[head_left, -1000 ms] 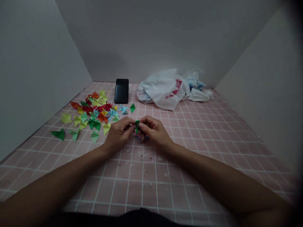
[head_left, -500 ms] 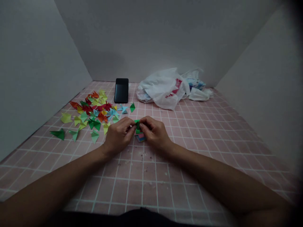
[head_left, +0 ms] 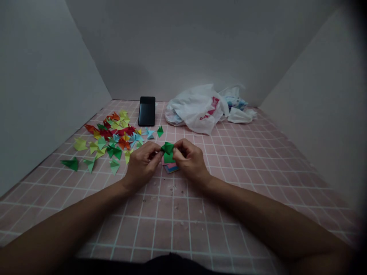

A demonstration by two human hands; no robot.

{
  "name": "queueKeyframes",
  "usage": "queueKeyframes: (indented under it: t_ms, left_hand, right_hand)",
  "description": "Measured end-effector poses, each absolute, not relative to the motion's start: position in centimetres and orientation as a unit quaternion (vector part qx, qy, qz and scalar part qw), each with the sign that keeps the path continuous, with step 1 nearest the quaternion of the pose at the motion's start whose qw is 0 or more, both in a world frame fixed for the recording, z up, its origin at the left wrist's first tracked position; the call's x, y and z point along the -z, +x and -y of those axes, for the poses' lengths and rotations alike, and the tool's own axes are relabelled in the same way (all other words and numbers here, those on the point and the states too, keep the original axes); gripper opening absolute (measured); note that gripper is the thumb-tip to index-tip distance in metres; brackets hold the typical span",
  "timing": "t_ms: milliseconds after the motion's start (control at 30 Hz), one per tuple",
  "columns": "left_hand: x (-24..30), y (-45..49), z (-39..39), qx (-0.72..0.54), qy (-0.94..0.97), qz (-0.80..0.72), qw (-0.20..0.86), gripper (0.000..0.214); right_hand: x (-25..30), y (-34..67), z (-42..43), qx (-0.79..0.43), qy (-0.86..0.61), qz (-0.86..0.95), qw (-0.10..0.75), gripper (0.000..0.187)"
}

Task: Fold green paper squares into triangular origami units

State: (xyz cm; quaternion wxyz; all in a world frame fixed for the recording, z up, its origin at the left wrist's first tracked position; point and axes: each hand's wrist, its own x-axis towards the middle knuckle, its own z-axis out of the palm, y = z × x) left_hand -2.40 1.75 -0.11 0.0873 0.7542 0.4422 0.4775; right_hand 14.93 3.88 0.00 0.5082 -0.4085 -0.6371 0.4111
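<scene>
My left hand (head_left: 142,166) and my right hand (head_left: 189,160) pinch a small folded piece of green paper (head_left: 168,152) between them, just above the mat. Under it lies a small stack of coloured paper squares (head_left: 170,167) in pink, blue and green, partly hidden by my fingers. To the left of my left hand spreads a scattered pile of folded paper triangles (head_left: 111,137) in red, orange, yellow, green and pale blue.
A black smartphone (head_left: 146,111) stands against the back wall. A crumpled white plastic bag (head_left: 195,110) with red print lies to its right, beside other white and blue material (head_left: 236,107). Grey walls (head_left: 48,84) flank the pink grid-lined mat (head_left: 229,168), which bears small crumbs.
The green paper has opened out wider between my fingers. My right hand has shifted slightly right, and more of the coloured stack shows beneath.
</scene>
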Motion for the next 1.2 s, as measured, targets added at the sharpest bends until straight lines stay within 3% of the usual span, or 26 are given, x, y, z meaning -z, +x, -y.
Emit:
queueKeyframes:
  t_ms: [133,267,500,767,967,1200]
  left_hand:
    - [0.05,-2.42,-1.86,-0.513,0.748,-0.413,0.088,0.014]
    - [0.23,-2.48,-2.03,-0.514,0.75,-0.409,0.078,0.013]
    - [0.12,-2.56,-1.96,-0.447,0.796,-0.408,-0.009,0.017]
    - [-0.1,-2.32,-1.79,-0.438,0.804,-0.401,-0.032,0.016]
    - [0.01,-2.3,-1.82,-0.446,0.797,-0.407,-0.014,0.015]
    - [0.21,-2.57,-2.01,-0.47,0.778,-0.414,0.048,0.013]
  right_hand:
    - [-0.11,14.6,-3.97,-0.581,-0.411,0.488,0.506,0.013]
    - [-0.02,14.43,-3.8,-0.633,-0.398,0.444,0.494,0.011]
    - [-0.14,14.69,-3.71,-0.609,-0.391,0.492,0.483,0.011]
    - [-0.54,14.96,-3.78,-0.536,-0.384,0.578,0.481,0.022]
    - [-0.11,14.95,-3.89,-0.512,-0.385,0.602,0.476,0.022]
    - [0.31,15.08,-4.15,-0.471,-0.368,0.65,0.469,0.008]
